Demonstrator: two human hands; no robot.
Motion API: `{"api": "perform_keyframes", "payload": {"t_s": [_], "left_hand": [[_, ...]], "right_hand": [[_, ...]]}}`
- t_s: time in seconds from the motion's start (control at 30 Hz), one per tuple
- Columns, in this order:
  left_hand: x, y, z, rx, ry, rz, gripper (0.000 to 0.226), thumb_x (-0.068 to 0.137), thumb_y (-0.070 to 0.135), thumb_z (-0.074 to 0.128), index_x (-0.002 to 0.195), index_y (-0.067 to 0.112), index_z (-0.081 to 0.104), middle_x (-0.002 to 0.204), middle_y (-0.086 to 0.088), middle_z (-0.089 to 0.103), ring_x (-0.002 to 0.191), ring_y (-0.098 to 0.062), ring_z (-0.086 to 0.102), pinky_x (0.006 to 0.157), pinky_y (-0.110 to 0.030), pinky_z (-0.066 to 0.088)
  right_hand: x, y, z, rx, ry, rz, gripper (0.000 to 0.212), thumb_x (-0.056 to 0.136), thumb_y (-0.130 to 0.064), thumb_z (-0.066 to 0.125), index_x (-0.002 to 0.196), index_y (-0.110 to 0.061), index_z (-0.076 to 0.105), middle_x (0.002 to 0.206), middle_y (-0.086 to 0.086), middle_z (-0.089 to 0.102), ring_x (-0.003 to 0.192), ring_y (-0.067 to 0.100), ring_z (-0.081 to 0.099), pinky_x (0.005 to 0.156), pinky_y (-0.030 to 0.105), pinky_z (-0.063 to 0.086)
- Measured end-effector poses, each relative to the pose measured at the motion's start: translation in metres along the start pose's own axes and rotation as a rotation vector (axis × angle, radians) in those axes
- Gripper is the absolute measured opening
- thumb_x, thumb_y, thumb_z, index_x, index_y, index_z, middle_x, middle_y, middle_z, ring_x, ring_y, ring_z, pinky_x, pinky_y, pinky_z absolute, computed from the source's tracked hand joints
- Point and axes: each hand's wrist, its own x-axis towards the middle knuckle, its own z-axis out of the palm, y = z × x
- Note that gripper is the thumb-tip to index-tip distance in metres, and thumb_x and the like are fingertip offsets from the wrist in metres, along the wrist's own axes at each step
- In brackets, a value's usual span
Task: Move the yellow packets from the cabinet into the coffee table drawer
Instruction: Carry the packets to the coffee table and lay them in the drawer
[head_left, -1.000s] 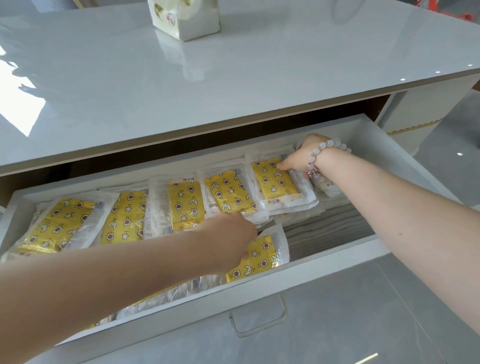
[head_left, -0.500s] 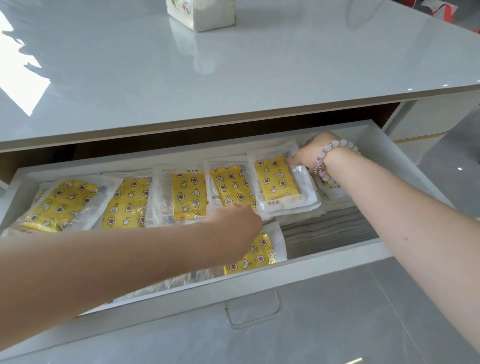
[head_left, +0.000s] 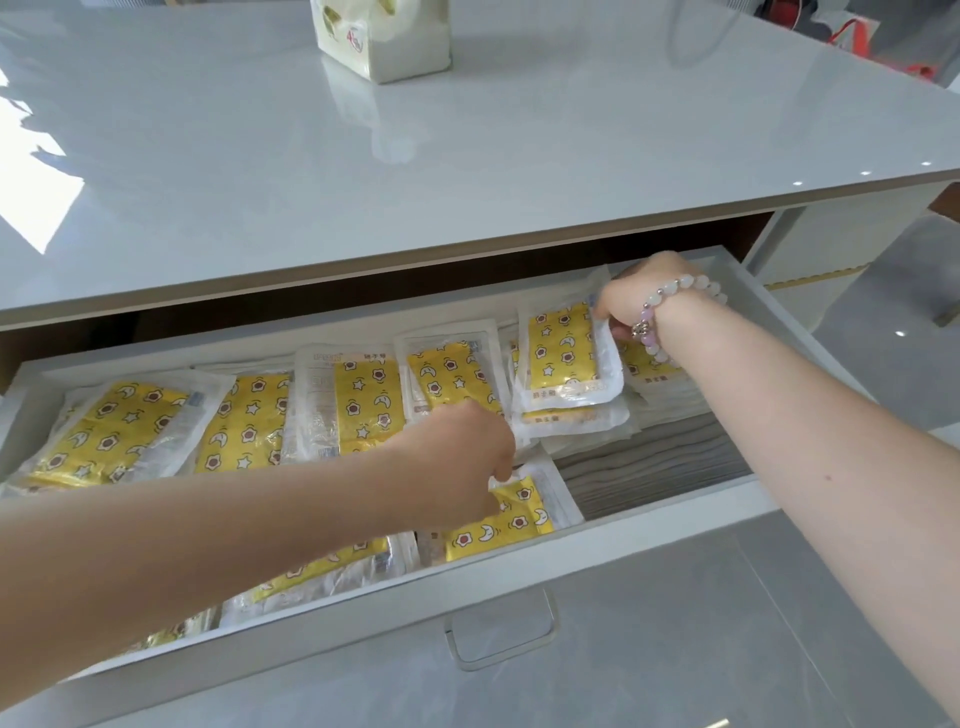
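Observation:
The white coffee table drawer (head_left: 675, 525) is pulled open and holds several yellow packets in clear wrap, printed with stars and moons. My right hand (head_left: 641, 299), with a bead bracelet on the wrist, pinches the right edge of a yellow packet (head_left: 563, 358) at the drawer's back right and tilts it up. My left hand (head_left: 457, 460) reaches into the middle of the drawer with its fingers curled down onto a front yellow packet (head_left: 506, 522). Its fingertips are hidden, so whether they grip that packet is unclear.
A tissue pack (head_left: 384, 36) stands on the glossy white tabletop (head_left: 467, 171) above the drawer. Grey folded cloth (head_left: 654, 460) lies in the drawer's right part. A metal handle (head_left: 501, 636) sits on the drawer front. Grey floor shows at the right.
My right hand has gone from resting on the back-right packet to pinching its edge and lifting it. My left hand stays over the front packet.

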Motion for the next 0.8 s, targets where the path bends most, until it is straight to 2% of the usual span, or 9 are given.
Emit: {"api": "perform_keyframes", "payload": {"t_s": [0.13, 0.23, 0.3, 0.43, 0.53, 0.6, 0.67, 0.73, 0.8], "left_hand": [[0.007, -0.012, -0.017, -0.542, 0.049, -0.13, 0.036, 0.074, 0.05, 0.073, 0.097, 0.024, 0.067, 0.079, 0.01, 0.071, 0.07, 0.0, 0.067, 0.065, -0.013, 0.047], [0.01, -0.022, -0.031, -1.087, 0.079, -0.202, 0.067, 0.056, 0.048, 0.078, 0.114, 0.017, 0.064, 0.109, 0.002, 0.068, 0.085, -0.008, 0.071, 0.083, -0.024, 0.054], [0.013, -0.031, -0.034, -1.305, 0.127, -0.186, 0.076, 0.055, 0.045, 0.073, 0.122, 0.012, 0.06, 0.116, -0.004, 0.066, 0.096, -0.014, 0.068, 0.092, -0.028, 0.052], [0.012, -0.037, -0.029, -1.38, 0.104, -0.131, 0.039, 0.085, 0.035, 0.06, 0.116, 0.013, 0.061, 0.106, -0.004, 0.072, 0.098, -0.019, 0.068, 0.087, -0.03, 0.053], [0.008, -0.039, -0.025, -1.475, 0.117, -0.043, 0.025, 0.09, 0.02, 0.056, 0.115, 0.014, 0.058, 0.102, -0.006, 0.072, 0.087, -0.019, 0.07, 0.078, -0.03, 0.058], [0.006, -0.044, -0.025, -1.398, 0.183, -0.063, 0.023, 0.091, 0.016, 0.057, 0.114, 0.019, 0.06, 0.099, -0.004, 0.073, 0.086, -0.019, 0.071, 0.08, -0.033, 0.058], [0.004, -0.049, -0.022, -1.096, 0.242, -0.064, 0.023, 0.091, 0.018, 0.06, 0.112, 0.027, 0.064, 0.096, 0.002, 0.074, 0.087, -0.016, 0.07, 0.09, -0.035, 0.053], [-0.001, -0.045, -0.017, -0.795, 0.178, -0.016, 0.029, 0.09, 0.024, 0.062, 0.117, 0.031, 0.062, 0.104, 0.008, 0.071, 0.09, -0.01, 0.068, 0.098, -0.03, 0.047], [-0.003, -0.035, -0.006, -0.517, 0.081, 0.017, 0.037, 0.092, 0.029, 0.058, 0.129, 0.031, 0.055, 0.119, 0.014, 0.061, 0.099, -0.006, 0.062, 0.094, -0.02, 0.042]], "right_hand": [[-0.01, -0.002, -0.005, 0.332, -0.287, 0.097, 0.026, 0.093, 0.002, 0.048, 0.073, -0.013, 0.045, 0.077, 0.008, 0.05, 0.045, 0.007, 0.057, 0.052, 0.014, 0.047], [-0.023, -0.004, -0.011, 0.652, -0.441, 0.118, 0.017, 0.094, 0.002, 0.05, 0.08, -0.001, 0.059, 0.072, 0.007, 0.065, 0.054, 0.01, 0.067, 0.056, 0.015, 0.055], [-0.031, -0.007, -0.016, 0.785, -0.543, 0.063, 0.016, 0.092, 0.004, 0.05, 0.085, 0.001, 0.063, 0.071, 0.007, 0.07, 0.06, 0.011, 0.07, 0.06, 0.016, 0.057], [-0.039, -0.008, -0.016, 0.814, -0.7, -0.061, 0.017, 0.087, 0.005, 0.049, 0.09, -0.001, 0.064, 0.076, 0.006, 0.073, 0.068, 0.012, 0.072, 0.058, 0.017, 0.056], [-0.039, -0.003, -0.019, 0.694, -0.877, -0.193, 0.024, 0.073, -0.001, 0.067, 0.096, -0.008, 0.067, 0.088, 0.005, 0.074, 0.079, 0.014, 0.072, 0.064, 0.02, 0.057], [-0.039, -0.001, -0.024, 0.541, -1.026, -0.236, 0.05, 0.054, -0.02, 0.089, 0.1, -0.015, 0.069, 0.096, 0.004, 0.073, 0.084, 0.016, 0.071, 0.066, 0.024, 0.057], [-0.037, 0.002, -0.025, 0.391, -1.054, -0.221, 0.074, 0.033, -0.04, 0.095, 0.1, -0.02, 0.068, 0.094, 0.002, 0.072, 0.082, 0.014, 0.07, 0.062, 0.026, 0.057], [-0.04, 0.0, -0.02, 0.212, -0.998, -0.206, 0.064, 0.037, -0.044, 0.092, 0.092, -0.021, 0.07, 0.091, 0.002, 0.072, 0.078, 0.014, 0.069, 0.059, 0.025, 0.056], [-0.046, -0.003, -0.012, 0.01, -0.945, -0.192, 0.048, 0.057, -0.04, 0.087, 0.095, -0.019, 0.066, 0.09, 0.003, 0.07, 0.076, 0.016, 0.069, 0.058, 0.024, 0.056]]}}
